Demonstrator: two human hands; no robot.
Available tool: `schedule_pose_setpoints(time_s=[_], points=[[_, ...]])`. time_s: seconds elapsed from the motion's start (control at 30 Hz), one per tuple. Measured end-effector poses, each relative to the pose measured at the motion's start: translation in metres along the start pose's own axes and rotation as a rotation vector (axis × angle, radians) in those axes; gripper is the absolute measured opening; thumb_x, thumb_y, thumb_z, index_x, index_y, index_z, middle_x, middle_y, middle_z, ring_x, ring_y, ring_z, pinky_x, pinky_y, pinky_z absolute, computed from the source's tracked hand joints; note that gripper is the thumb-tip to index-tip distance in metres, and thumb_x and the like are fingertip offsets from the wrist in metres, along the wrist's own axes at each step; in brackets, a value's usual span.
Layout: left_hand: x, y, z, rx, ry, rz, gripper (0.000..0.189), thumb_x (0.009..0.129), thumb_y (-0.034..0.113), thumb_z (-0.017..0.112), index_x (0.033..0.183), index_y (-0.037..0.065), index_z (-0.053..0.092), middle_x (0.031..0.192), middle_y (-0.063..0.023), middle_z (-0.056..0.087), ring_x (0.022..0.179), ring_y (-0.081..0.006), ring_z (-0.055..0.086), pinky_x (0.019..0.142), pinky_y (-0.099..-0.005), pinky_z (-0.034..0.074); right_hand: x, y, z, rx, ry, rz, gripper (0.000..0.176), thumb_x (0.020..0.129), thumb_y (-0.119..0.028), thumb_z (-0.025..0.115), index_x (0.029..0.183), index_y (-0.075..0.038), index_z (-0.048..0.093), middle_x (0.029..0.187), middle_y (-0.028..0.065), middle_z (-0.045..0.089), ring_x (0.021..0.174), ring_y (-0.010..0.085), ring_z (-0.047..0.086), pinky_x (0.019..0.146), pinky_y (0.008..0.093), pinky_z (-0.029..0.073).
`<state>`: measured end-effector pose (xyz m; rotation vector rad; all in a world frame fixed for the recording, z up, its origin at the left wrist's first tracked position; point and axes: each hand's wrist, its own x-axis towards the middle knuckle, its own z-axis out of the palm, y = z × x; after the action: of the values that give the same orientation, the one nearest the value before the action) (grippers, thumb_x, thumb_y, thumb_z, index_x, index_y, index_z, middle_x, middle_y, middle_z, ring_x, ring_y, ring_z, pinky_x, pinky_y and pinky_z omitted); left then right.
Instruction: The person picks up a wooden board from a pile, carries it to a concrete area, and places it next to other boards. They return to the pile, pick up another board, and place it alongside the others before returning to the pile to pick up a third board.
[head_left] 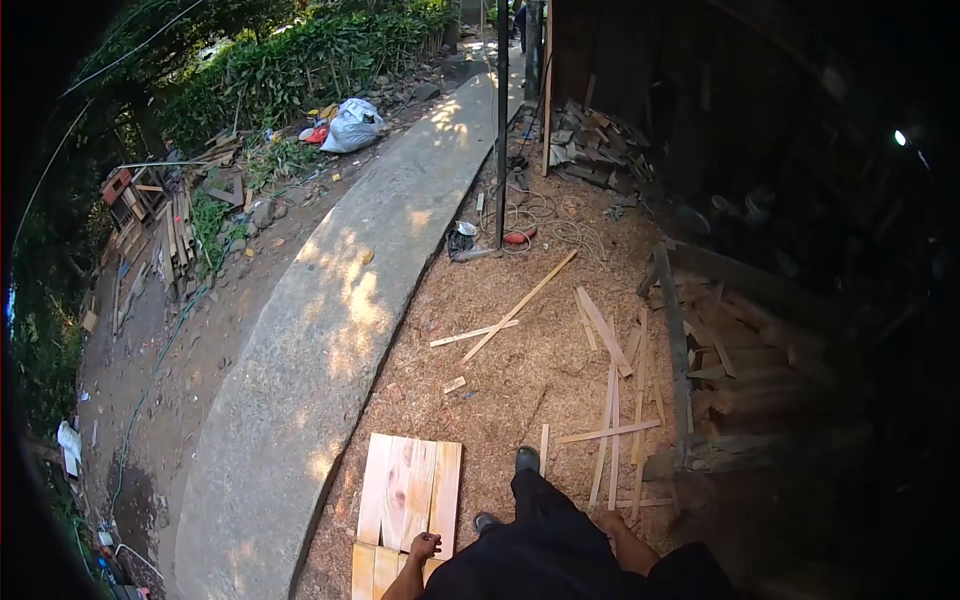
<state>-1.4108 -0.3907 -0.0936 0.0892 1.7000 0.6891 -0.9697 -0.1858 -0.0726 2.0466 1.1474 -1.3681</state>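
Pale wooden boards (pixel 408 490) lie side by side on the sawdust-covered ground, left of the person's feet. More boards (pixel 375 572) lie just below them at the bottom edge. My left hand (pixel 425 545) is over the lower right part of the upper boards, its fingers curled; whether it grips anything is too small to make out. On the other side of the dark clothing, my right hand (pixel 608 522) is partly visible near the knee, its fingers mostly hidden. Two dark shoes (pixel 527 459) show on the sawdust.
Thin wood strips (pixel 603 432) lie scattered ahead and to the right. A concrete path (pixel 300 370) runs along the left. A dark post (pixel 502 130) stands ahead, with cords and a red object (pixel 520 237) near its base. A wooden frame (pixel 672 340) is at the right.
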Motion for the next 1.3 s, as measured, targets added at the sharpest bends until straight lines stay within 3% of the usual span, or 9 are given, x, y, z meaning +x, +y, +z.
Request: schedule_pose_setpoints(time_s=[0.17, 0.27, 0.33, 0.57, 1.0, 1.03, 1.2, 1.27, 1.3], points=[[0.043, 0.058, 0.034, 0.147, -0.083, 0.021, 0.03, 0.082, 0.021, 0.056, 0.097, -0.003, 0.045, 0.085, -0.0153, 0.06, 0.064, -0.0214, 0.059, 0.048, -0.0307, 0.047, 0.035, -0.013, -0.003, 0.192, 0.215, 0.029, 0.055, 0.075, -0.028, 0.063, 0.121, -0.004, 0.043, 0.11, 0.0183, 0.052, 0.093, 0.0241, 0.055, 0.075, 0.0316, 0.046], [0.058, 0.107, 0.055, 0.152, -0.092, 0.083, 0.024, 0.081, 0.02, 0.053, 0.092, -0.001, 0.05, 0.078, -0.0124, 0.062, 0.059, -0.0188, 0.06, 0.043, -0.0259, 0.043, 0.062, -0.039, -0.026, -0.285, -0.146, -0.106, 0.048, 0.072, -0.032, 0.063, 0.108, -0.003, 0.054, 0.099, 0.0165, 0.058, 0.086, 0.0256, 0.058, 0.071, 0.0312, 0.047], [0.07, 0.143, 0.068, 0.222, -0.065, 0.129, 0.023, 0.081, 0.019, 0.053, 0.092, -0.001, 0.05, 0.078, -0.0124, 0.062, 0.059, -0.0187, 0.06, 0.044, -0.0262, 0.043, 0.068, -0.068, -0.043, 0.256, -0.01, -0.135, 0.035, 0.074, -0.029, 0.059, 0.095, -0.002, 0.059, 0.089, 0.0126, 0.061, 0.08, 0.0283, 0.059, 0.064, 0.0347, 0.048], [0.111, 0.265, 0.108, 0.267, -0.033, 0.28, 0.022, 0.082, 0.016, 0.051, 0.089, -0.005, 0.052, 0.077, -0.014, 0.061, 0.061, -0.0194, 0.06, 0.054, -0.0287, 0.05, 0.08, -0.167, -0.138, 0.41, 0.058, -0.237, 0.027, 0.078, -0.023, 0.051, 0.096, -0.004, 0.057, 0.084, 0.0074, 0.061, 0.074, 0.0201, 0.061, 0.055, 0.0332, 0.049], [0.21, 0.345, 0.085, 0.462, -0.109, -0.089, 0.026, 0.078, 0.022, 0.05, 0.096, 0.003, 0.052, 0.08, -0.0103, 0.063, 0.06, -0.0212, 0.061, 0.048, -0.0348, 0.045, 0.108, -0.244, -0.196, 0.122, -0.041, -0.094, 0.03, 0.076, -0.022, 0.052, 0.094, 0.001, 0.058, 0.085, 0.0137, 0.062, 0.07, 0.0203, 0.063, 0.055, 0.0336, 0.05], [0.218, 0.36, 0.082, 0.505, -0.108, -0.1, 0.026, 0.078, 0.023, 0.05, 0.096, 0.003, 0.053, 0.08, -0.01, 0.063, 0.06, -0.021, 0.061, 0.048, -0.0347, 0.045, 0.186, -0.217, -0.177, -0.405, -0.012, -0.507, 0.032, 0.076, -0.023, 0.052, 0.098, -0.001, 0.058, 0.091, 0.0146, 0.061, 0.078, 0.0234, 0.062, 0.063, 0.0352, 0.05], [0.268, 0.459, 0.08, 0.508, -0.089, -0.051, 0.025, 0.08, 0.02, 0.047, 0.097, 0.002, 0.051, 0.08, -0.0111, 0.062, 0.059, -0.0214, 0.061, 0.046, -0.0324, 0.044, 0.168, -0.287, -0.217, -0.205, 0.051, -0.222, 0.035, 0.073, -0.029, 0.053, 0.095, -0.003, 0.059, 0.093, 0.0169, 0.06, 0.09, 0.027, 0.058, 0.076, 0.0377, 0.044], [0.294, 0.504, 0.092, 0.224, -0.097, 0.091, 0.025, 0.08, 0.017, 0.048, 0.097, -0.001, 0.047, 0.077, -0.0128, 0.062, 0.056, -0.0216, 0.06, 0.044, -0.0306, 0.043, 0.153, -0.326, -0.24, -0.741, -0.026, -0.544, 0.033, 0.075, -0.028, 0.053, 0.094, -0.002, 0.059, 0.094, 0.0165, 0.059, 0.088, 0.026, 0.059, 0.076, 0.0362, 0.045], [0.305, 0.532, 0.103, 0.232, -0.107, 0.127, 0.025, 0.081, 0.016, 0.048, 0.097, -0.002, 0.047, 0.075, -0.0134, 0.061, 0.055, -0.0214, 0.06, 0.043, -0.0301, 0.043, 0.16, -0.338, -0.244, -0.078, -0.064, -0.361, 0.029, 0.079, -0.024, 0.051, 0.098, -0.003, 0.056, 0.094, 0.0137, 0.06, 0.082, 0.0238, 0.06, 0.072, 0.0365, 0.047]])
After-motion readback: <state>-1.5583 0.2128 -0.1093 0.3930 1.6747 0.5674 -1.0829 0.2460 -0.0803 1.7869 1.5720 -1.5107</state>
